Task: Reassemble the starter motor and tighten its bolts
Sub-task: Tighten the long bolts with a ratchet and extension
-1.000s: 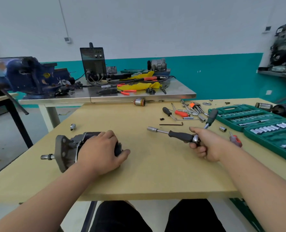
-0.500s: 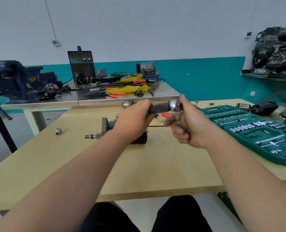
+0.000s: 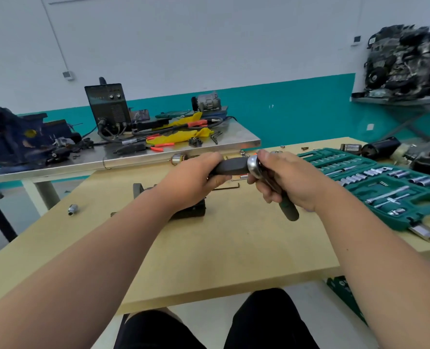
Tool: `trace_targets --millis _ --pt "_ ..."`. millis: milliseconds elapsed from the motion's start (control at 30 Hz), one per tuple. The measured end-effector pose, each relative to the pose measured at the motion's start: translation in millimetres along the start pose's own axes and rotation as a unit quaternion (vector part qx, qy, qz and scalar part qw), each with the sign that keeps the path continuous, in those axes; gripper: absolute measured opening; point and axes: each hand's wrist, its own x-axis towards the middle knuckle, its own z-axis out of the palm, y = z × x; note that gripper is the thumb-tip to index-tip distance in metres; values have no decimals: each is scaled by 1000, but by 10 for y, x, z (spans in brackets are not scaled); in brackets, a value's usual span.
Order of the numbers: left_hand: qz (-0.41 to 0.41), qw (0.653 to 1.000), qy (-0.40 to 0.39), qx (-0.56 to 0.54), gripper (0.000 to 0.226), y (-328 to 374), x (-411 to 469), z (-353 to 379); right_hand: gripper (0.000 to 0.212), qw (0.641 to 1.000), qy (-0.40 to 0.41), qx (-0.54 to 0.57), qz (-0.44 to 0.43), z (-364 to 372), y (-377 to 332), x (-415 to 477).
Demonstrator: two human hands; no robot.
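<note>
Above the wooden table [image 3: 234, 248], my left hand [image 3: 191, 182] grips the dark handle of a driver tool [image 3: 230, 166], held level. My right hand [image 3: 289, 177] grips a ratchet, its silver head [image 3: 253, 165] against the end of that dark handle and its green grip [image 3: 288, 210] pointing down out of my fist. The starter motor [image 3: 192, 210] lies on the table below my left wrist. It is mostly hidden by my arm, with its flange [image 3: 138, 191] showing at the left. Neither hand touches it.
An open green socket set case [image 3: 385, 182] fills the table's right side. A loose socket [image 3: 72, 209] lies at the left, an Allen key [image 3: 226, 188] and an armature [image 3: 177, 159] beyond my hands. Behind stands a steel bench [image 3: 108, 157] with a vise [image 3: 12, 139] and a welder [image 3: 108, 107].
My left hand left the starter motor and rose to take the driver handle. My right hand lifted the tools off the table, and both hands now hold them together in the air.
</note>
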Motion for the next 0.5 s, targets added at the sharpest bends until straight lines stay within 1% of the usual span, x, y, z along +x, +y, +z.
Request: trace_targets --millis 33,133,167,200,267,300,333,367,400,433,500 --pt "-3 1000 -6 -6 11 2 27 42 53 1000 9 11 -8 -7 48 3" --pt "-28 999 -34 -9 11 -18 122 159 54 997 77 -9 -24 -42 196 -5" --pt "-38 998 -43 2 11 -37 157 185 56 995 94 14 -26 -98 254 -26" --pt "-55 997 -45 10 12 -74 198 206 59 992 104 70 -26 -185 306 -57" --pt "-129 991 -21 -18 15 -139 295 227 59 976 124 180 -8 -379 369 -129" --pt "-178 983 -13 -43 16 -157 360 257 58 973 141 183 28 -454 410 -141" --pt "-227 971 -22 -65 16 -139 436 304 53 974 158 141 82 -511 466 -126" --pt "-275 956 -48 -96 16 -80 510 382 44 973 168 69 146 -521 515 -93" --pt "-320 931 -81 -154 16 5 577 490 34 965 165 0 202 -497 569 -32" --pt "-360 895 -114 -237 14 107 627 629 25 956 158 -46 242 -455 616 34" --pt "-416 799 -166 -401 7 310 690 923 15 945 153 -73 281 -373 695 177"
